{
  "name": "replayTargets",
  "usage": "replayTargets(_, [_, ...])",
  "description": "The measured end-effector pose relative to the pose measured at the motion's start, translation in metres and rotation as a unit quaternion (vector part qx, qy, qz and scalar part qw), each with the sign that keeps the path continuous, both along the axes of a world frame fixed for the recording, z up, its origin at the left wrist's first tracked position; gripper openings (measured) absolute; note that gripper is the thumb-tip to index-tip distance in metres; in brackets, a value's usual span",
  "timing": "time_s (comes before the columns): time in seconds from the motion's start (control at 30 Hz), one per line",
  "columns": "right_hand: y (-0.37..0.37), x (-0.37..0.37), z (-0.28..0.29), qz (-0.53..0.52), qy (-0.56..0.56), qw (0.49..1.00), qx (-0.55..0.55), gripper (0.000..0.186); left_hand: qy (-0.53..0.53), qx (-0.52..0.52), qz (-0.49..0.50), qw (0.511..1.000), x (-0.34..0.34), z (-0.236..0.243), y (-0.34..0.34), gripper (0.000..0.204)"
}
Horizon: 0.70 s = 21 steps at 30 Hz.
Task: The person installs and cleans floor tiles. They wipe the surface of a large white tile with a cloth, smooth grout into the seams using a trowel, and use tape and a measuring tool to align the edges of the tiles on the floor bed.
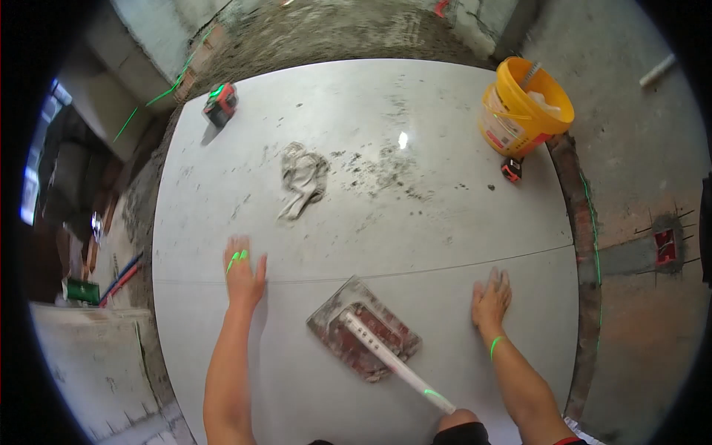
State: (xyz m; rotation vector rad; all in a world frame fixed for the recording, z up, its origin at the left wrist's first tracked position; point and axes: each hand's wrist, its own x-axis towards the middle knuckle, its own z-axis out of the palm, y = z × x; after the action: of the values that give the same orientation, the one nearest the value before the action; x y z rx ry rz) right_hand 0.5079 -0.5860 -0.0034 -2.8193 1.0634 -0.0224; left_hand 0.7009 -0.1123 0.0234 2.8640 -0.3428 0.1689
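My left hand (243, 273) lies flat at the seam between two large white tiles, fingers stretched forward and thumb apart, holding nothing. My right hand (491, 300) rests on the nearer tile (289, 386) just short of the seam, fingers extended, also without anything in it. Between the hands lies a dirty tile tamper with a rectangular plate (334, 305) and a long pale handle (397, 365) slanting toward my knee. On the farther tile (445, 208), a crumpled grey rag (302, 178) sits ahead of my left hand. Green laser light crosses my left fingers and right wrist.
A red-and-black laser level (220, 104) stands at the far left of the tile. At the far right is a yellow bucket (512, 111) with a tool in it, beside a small tape measure (512, 169). Dark mortar crumbs (393, 174) dot the tile. Rough mortar (334, 37) lies beyond.
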Motion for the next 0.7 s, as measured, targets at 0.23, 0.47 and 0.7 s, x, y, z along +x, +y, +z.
replayTargets(0.23, [-0.063, 0.028, -0.035, -0.008, -0.060, 0.997, -0.044, 0.068, 0.019, -0.048, -0.022, 0.998, 0.171, -0.028, -0.184, 0.067])
replayTargets(0.47, [-0.083, 0.048, -0.007, -0.024, -0.035, 0.997, 0.069, 0.072, 0.072, 0.060, 0.058, 0.994, 0.185, -0.066, -0.199, 0.080])
replayTargets(0.7, [-0.095, 0.044, -0.007, -0.033, -0.071, 0.992, 0.098, 0.072, -0.067, 0.071, -0.101, 0.990, 0.302, 0.086, -0.392, 0.062])
